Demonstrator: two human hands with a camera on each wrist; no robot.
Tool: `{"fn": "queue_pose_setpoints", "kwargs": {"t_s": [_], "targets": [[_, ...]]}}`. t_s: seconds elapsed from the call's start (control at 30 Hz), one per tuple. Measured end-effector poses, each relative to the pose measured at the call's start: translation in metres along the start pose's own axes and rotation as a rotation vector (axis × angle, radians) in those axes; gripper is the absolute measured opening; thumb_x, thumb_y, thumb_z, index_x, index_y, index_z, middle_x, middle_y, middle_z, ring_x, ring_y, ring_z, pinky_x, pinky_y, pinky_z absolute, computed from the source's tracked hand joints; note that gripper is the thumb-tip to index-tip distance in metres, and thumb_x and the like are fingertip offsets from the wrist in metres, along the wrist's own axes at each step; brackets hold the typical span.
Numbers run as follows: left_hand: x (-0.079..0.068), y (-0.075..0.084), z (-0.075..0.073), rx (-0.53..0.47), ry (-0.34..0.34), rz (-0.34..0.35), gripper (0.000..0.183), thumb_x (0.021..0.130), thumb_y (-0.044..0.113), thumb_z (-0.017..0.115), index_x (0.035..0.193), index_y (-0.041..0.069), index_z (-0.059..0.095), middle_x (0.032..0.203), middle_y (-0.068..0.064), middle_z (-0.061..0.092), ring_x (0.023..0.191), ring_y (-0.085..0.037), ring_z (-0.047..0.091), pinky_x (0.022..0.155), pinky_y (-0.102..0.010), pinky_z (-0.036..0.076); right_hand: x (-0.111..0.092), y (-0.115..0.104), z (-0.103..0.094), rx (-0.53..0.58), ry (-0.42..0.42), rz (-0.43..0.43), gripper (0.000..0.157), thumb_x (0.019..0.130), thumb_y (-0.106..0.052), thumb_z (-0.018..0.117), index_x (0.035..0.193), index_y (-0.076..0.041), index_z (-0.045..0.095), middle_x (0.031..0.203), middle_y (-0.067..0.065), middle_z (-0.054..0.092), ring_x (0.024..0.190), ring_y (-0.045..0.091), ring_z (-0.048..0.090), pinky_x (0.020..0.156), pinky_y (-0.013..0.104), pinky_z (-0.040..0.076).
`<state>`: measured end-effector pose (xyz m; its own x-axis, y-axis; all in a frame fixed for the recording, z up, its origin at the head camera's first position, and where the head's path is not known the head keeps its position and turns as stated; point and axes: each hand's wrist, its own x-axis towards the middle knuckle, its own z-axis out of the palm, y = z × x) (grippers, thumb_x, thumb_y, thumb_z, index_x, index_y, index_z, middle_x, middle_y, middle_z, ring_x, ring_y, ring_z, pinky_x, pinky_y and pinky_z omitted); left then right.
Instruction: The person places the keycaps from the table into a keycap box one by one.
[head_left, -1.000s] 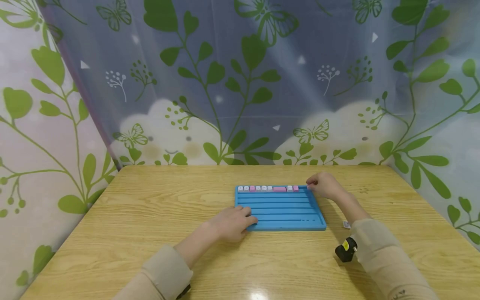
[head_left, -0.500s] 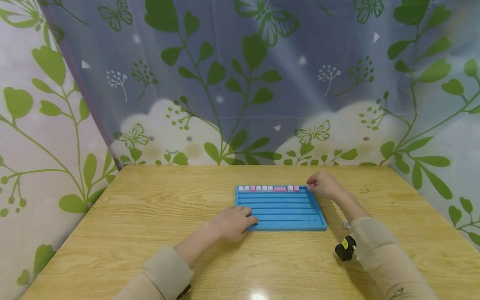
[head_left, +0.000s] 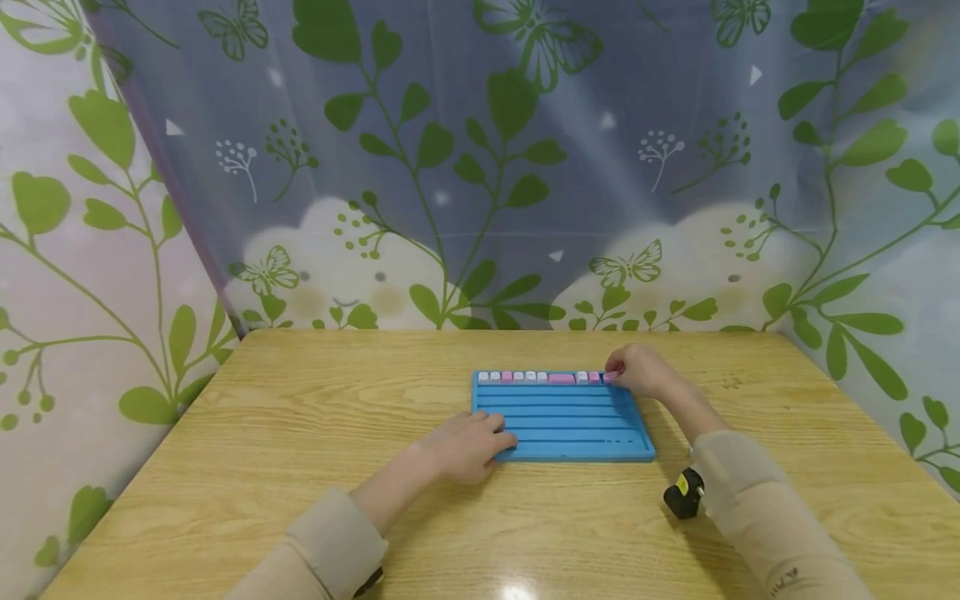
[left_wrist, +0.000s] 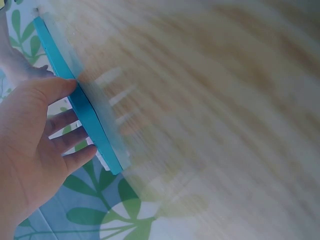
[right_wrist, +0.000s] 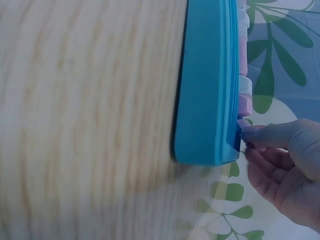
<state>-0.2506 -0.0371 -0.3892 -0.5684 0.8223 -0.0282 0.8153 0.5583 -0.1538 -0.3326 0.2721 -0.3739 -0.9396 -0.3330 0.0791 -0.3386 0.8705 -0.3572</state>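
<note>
In the head view a blue keycap tray (head_left: 558, 425) with ridged rows lies on the table. White and pink keycaps (head_left: 561, 378) fill much of its far row. My left hand (head_left: 465, 446) rests on the tray's near left corner; in the left wrist view its thumb touches the near edge and its fingers (left_wrist: 75, 137) reach out loosely along the tray. At the far right corner my right hand (head_left: 641, 372) pinches a pink keycap (right_wrist: 243, 123) between thumb and fingertips, just past the last pink keycap (right_wrist: 245, 105) in the row. Its fingers partly hide that keycap.
A wooden table (head_left: 322, 400) bears the tray. A small white piece (head_left: 689, 450) lies right of the tray, mostly hidden by the right sleeve. A black wrist camera (head_left: 684, 493) hangs under the right forearm. A patterned curtain (head_left: 480, 167) stands behind the table.
My right hand has shifted slightly left along the far row with the pink keycap, nearer the other keycaps. Its sleeve now covers most of the small white piece. The left hand has stayed put.
</note>
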Motion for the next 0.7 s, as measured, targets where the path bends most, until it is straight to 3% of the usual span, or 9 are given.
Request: {"fn": "queue_pose_setpoints", "kwargs": {"t_s": [0.4,0.7], "targets": [[-0.0008,0.0006,-0.0023,-0.008,-0.016,-0.006,0.033,0.093,0.024,0.056,0.126,0.019,0.056,0.101,0.0,0.05,0.084,-0.013,0.046,0.074,-0.026,0.043,0.0022,0.0031,0.0037,-0.055,-0.028,-0.046,0.01,0.083,0.002,0.063,0.091,0.007,0.066,0.081,0.012,0.061,0.076,0.025,0.055,0.071,0.041,0.048],[-0.0008,0.0004,-0.0016,-0.01,-0.01,-0.007,0.033,0.093,0.023,0.056,0.125,0.019,0.056,0.1,0.0,0.05,0.083,-0.013,0.044,0.072,-0.026,0.043,0.0036,0.0037,0.0025,-0.08,-0.045,-0.078,0.011,0.083,0.003,0.061,0.093,0.006,0.065,0.086,0.013,0.062,0.08,0.027,0.056,0.075,0.043,0.048]]}}
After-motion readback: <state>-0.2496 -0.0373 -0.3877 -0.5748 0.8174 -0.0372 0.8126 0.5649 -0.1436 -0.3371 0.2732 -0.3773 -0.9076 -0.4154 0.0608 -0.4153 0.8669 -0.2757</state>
